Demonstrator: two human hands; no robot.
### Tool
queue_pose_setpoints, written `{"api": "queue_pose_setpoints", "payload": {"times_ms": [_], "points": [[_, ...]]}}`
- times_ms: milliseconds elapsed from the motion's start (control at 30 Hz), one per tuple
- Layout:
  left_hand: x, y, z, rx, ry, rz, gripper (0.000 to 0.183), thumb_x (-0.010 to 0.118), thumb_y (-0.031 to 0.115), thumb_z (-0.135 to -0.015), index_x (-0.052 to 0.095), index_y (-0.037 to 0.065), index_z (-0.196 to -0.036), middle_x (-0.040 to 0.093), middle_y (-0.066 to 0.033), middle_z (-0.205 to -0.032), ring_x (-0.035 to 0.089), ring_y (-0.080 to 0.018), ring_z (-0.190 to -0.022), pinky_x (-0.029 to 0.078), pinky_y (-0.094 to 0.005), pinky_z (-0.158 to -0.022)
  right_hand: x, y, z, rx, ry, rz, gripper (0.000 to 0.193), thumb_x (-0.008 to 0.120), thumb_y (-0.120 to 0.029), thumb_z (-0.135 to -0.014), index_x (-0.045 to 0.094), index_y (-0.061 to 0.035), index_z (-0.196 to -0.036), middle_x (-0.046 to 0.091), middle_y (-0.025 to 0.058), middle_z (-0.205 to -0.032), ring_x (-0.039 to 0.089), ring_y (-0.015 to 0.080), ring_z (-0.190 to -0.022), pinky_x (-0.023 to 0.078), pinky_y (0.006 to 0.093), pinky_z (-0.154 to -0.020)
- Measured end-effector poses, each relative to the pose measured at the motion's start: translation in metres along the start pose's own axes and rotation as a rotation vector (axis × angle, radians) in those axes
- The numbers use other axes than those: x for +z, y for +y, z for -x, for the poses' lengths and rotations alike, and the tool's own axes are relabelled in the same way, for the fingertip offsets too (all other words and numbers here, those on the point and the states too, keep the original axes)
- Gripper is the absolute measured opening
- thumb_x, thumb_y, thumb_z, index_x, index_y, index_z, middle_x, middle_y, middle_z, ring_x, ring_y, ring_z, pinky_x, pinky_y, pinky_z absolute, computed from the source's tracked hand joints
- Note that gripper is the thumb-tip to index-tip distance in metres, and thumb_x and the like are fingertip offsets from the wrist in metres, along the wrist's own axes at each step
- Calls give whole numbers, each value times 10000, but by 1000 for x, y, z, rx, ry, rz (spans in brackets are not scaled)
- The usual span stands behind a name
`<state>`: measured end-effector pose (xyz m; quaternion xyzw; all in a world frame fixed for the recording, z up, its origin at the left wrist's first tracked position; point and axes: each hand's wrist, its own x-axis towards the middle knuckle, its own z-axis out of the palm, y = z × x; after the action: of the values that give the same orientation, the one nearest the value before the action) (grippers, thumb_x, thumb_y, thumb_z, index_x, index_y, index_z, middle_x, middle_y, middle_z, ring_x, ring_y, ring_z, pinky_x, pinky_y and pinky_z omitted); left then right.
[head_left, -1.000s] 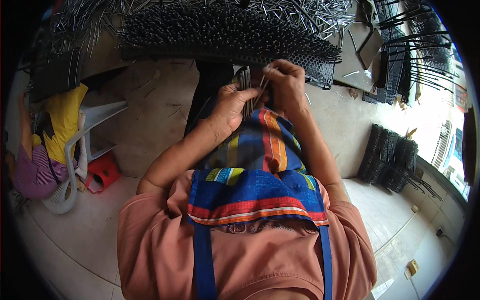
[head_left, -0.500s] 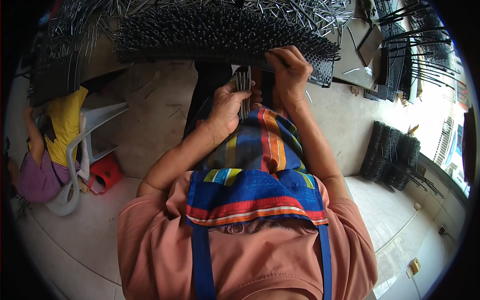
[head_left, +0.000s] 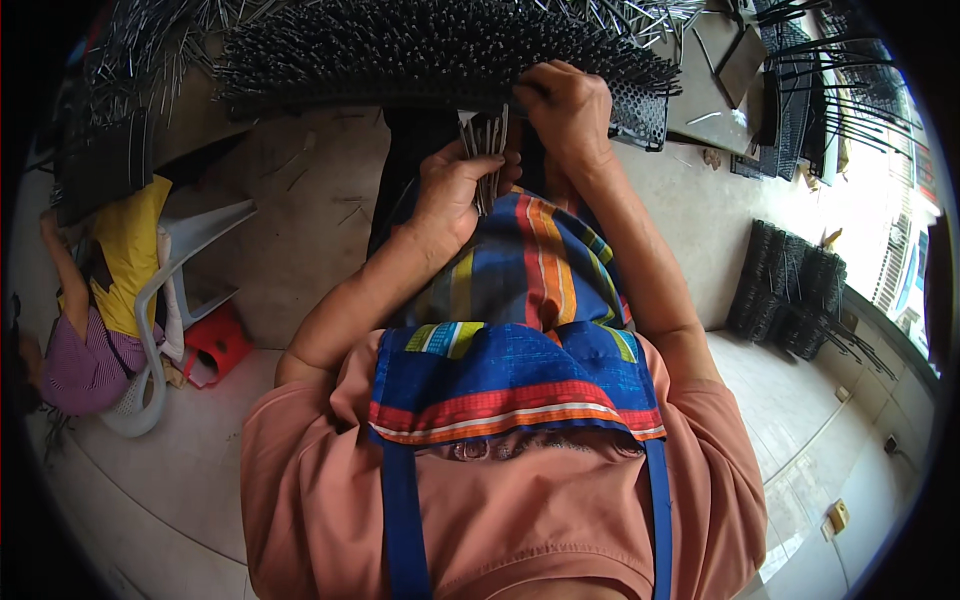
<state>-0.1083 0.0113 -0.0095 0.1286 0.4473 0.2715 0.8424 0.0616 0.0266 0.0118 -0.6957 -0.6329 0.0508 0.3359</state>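
My left hand (head_left: pixel 450 192) is closed round a bundle of thin grey metal rods (head_left: pixel 486 138), their upper ends fanned apart above my thumb. In front of me lies a long black perforated rack (head_left: pixel 646 112), packed with several rows of upright dark rods (head_left: pixel 420 55). At the rack's near edge, right of centre, my right hand (head_left: pixel 574 112) has its fingers curled into a pinch against the rods. Whatever is between those fingertips is hidden. Bare holes show at the rack's right end.
Loose rods (head_left: pixel 150 65) are heaped behind and left of the rack. Black wire racks (head_left: pixel 785 110) stand at the right, with dark bundled stacks (head_left: pixel 785 290) on the floor. A person in purple (head_left: pixel 88 365) sits at left by a white chair (head_left: pixel 152 300) and a red container (head_left: pixel 218 345).
My right hand has shifted slightly up and left along the rack's near edge. The rods in my left hand have risen a little and spread wider at the top.
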Motion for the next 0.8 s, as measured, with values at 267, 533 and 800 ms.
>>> {"api": "queue_pose_setpoints", "payload": {"times_ms": [267, 533, 800], "points": [[6, 0, -3, -4, -122, -15, 178, 607, -43, -833, 667, 7, -993, 707, -117, -855, 694, -204, -701, 563, -292, -616, -12, 1, 38, 319, -29, -342, 107, 716, -87, -805, 690, -16, -882, 691, 86, -761, 636, 125, -608, 514, 269, -576], [16, -1, -3, -30, -41, -17, 140, 585, 18, -886, 669, 17, -997, 704, -109, -859, 696, -203, -706, 573, -303, -616, -24, 5, 33, 696, 59, -969, 55, 699, -57, -843, 694, -7, -864, 616, -20, -705, 505, 26, -582, 385, 190, -503], [8, -2, -3, 18, 44, -25, 139, 574, 92, -923, 670, 43, -1010, 703, -84, -881, 691, -180, -750, 556, -286, -610, -29, 5, 16, 630, 235, -923, 51, 692, -34, -842, 685, -9, -798, 600, -24, -668, 468, 27, -522, 342, 187, -470]]}}
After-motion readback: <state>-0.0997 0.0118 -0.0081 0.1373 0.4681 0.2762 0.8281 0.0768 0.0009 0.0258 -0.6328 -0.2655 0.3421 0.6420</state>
